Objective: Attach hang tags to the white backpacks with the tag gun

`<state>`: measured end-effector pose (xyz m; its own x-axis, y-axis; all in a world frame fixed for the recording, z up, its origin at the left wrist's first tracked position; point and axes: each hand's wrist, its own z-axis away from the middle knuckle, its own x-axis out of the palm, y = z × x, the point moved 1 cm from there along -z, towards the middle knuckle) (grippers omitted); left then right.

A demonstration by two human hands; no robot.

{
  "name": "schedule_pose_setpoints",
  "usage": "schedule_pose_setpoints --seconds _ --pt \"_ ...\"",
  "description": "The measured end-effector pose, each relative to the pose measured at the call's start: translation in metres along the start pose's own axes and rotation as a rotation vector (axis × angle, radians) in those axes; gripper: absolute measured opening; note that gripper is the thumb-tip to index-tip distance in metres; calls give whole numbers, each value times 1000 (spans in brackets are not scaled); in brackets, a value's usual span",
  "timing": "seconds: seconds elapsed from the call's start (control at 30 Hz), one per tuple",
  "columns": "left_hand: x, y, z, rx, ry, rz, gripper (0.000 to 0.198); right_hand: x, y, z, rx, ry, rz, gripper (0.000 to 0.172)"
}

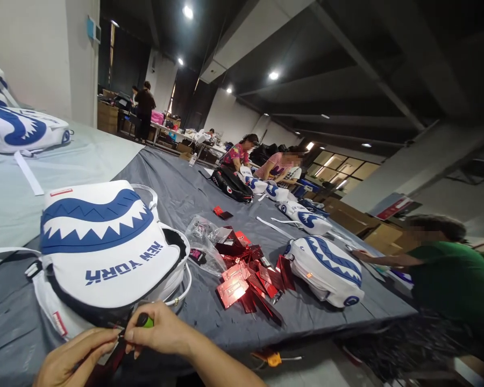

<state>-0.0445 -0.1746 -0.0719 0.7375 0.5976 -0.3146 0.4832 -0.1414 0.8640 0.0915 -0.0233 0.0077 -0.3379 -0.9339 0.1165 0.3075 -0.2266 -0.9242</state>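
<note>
Hands at the near edge of the worktop (210,317), a bag right behind them

The left hand (75,360) and right hand (159,330) sit side by side, fingertips meeting on a small tool (145,321); the bag (105,247) lies on the worktop just behind both hands; a heap of tags (248,279) lies to the right of the right hand and farther back; a plastic pouch (204,236) lies behind the tags; a second bag (326,269) lies farther right.
</note>
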Motion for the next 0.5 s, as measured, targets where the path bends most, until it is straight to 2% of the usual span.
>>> schedule_pose_setpoints --seconds 0.13,0.2,0.27,0.33,0.4,0.5 --pt "4 22 -11 -78 56 139 31 -3 -4 4 -1 75 28 61" --pt "9 27 -14 -153 36 187 38 -6 -7 6 -11 98 49 58" --pt "13 27 -14 -182 10 159 40 -8 -8 6 -46 91 102 49" --pt "16 25 -13 -181 3 81 38 -10 -9 7 -109 90 279 28" --pt "16 23 -12 -159 -3 26 36 -9 -9 7 -181 106 563 4" --pt "15 23 -11 -96 -39 -3 31 -7 -9 6 -273 94 896 17"
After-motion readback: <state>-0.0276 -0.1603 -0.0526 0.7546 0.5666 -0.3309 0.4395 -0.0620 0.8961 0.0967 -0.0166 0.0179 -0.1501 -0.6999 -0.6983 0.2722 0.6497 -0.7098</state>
